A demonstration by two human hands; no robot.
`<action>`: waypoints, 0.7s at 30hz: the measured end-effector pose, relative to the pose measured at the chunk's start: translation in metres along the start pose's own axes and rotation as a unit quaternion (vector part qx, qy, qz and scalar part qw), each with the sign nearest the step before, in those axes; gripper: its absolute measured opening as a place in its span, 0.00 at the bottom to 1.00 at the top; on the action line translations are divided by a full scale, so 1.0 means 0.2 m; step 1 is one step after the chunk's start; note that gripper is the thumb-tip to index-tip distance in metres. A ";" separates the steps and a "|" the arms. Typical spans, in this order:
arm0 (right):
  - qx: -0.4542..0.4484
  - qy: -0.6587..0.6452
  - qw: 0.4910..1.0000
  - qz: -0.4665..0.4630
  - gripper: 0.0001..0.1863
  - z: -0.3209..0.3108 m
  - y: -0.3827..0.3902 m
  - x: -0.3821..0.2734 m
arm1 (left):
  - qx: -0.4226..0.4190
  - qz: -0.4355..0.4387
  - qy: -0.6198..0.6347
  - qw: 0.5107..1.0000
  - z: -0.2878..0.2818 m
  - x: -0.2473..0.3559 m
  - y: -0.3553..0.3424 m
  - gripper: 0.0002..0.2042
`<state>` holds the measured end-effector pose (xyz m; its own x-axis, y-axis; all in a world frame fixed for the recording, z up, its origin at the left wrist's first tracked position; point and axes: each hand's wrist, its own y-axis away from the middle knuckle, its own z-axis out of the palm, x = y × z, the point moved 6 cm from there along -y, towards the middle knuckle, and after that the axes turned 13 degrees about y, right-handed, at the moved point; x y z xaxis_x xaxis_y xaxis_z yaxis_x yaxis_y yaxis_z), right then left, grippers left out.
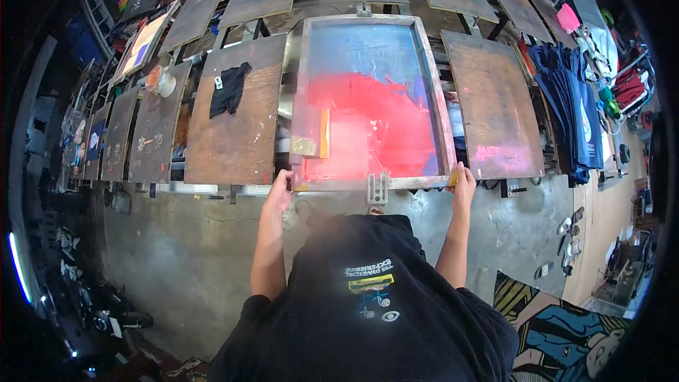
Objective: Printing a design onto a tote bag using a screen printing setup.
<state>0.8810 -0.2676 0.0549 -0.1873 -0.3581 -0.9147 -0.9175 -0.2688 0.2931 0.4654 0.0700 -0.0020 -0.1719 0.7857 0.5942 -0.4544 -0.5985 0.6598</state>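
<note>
A screen-printing frame lies flat before me, its pale rim stained with paint. Bright red-pink ink covers the near and middle parts of its mesh, and the far part is blue. My left hand is closed on the frame's near left corner. At the near right corner my right hand grips the frame the same way. A yellow-edged squeegee rests inside the frame at the left, with a tan block-like piece against it. A metal bracket sits at the middle of the near rim.
Wooden boards flank the frame, with another row beyond. A small black garment lies on the left board. Farther left stands an ink-smeared bucket. Dark blue garments hang at the right. Concrete floor shows in front.
</note>
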 end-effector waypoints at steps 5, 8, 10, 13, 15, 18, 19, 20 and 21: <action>-0.005 0.025 1.000 0.007 0.17 0.01 -0.03 0.01 | 0.004 -0.019 -0.006 1.000 -0.05 0.00 0.00 0.08; 0.035 0.115 0.986 -0.116 0.20 -0.04 -0.15 0.10 | 0.003 0.000 -0.008 1.000 0.07 0.01 0.03 0.11; 0.040 0.114 0.987 -0.103 0.20 -0.06 -0.18 0.15 | -0.003 -0.002 -0.021 1.000 0.06 0.01 0.03 0.12; 0.026 0.109 0.989 -0.100 0.20 -0.03 -0.18 0.13 | -0.008 0.000 -0.033 0.999 -0.02 -0.01 -0.01 0.14; 0.019 0.107 0.989 -0.104 0.20 -0.02 -0.15 0.09 | -0.014 -0.003 -0.038 0.999 -0.03 -0.03 -0.03 0.14; 0.027 0.063 0.997 -0.042 0.20 -0.03 -0.13 0.10 | -0.008 -0.007 -0.054 0.998 -0.02 -0.04 -0.04 0.15; 0.018 0.070 0.996 -0.047 0.20 -0.04 -0.13 0.09 | 0.005 0.004 -0.070 0.997 -0.01 -0.04 -0.05 0.15; 0.012 0.077 0.996 -0.052 0.21 -0.06 -0.13 0.08 | 0.015 0.014 -0.088 0.996 0.01 -0.04 -0.06 0.16; 0.006 0.074 0.996 -0.054 0.21 -0.03 -0.15 0.07 | 0.021 0.020 -0.087 0.996 -0.06 -0.06 -0.08 0.16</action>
<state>0.9068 -0.2702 0.0343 -0.0343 -0.4562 -0.8892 -0.9335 -0.3033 0.1916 0.4651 0.0721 -0.0247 -0.0327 0.7244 0.6886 -0.4136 -0.6370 0.6506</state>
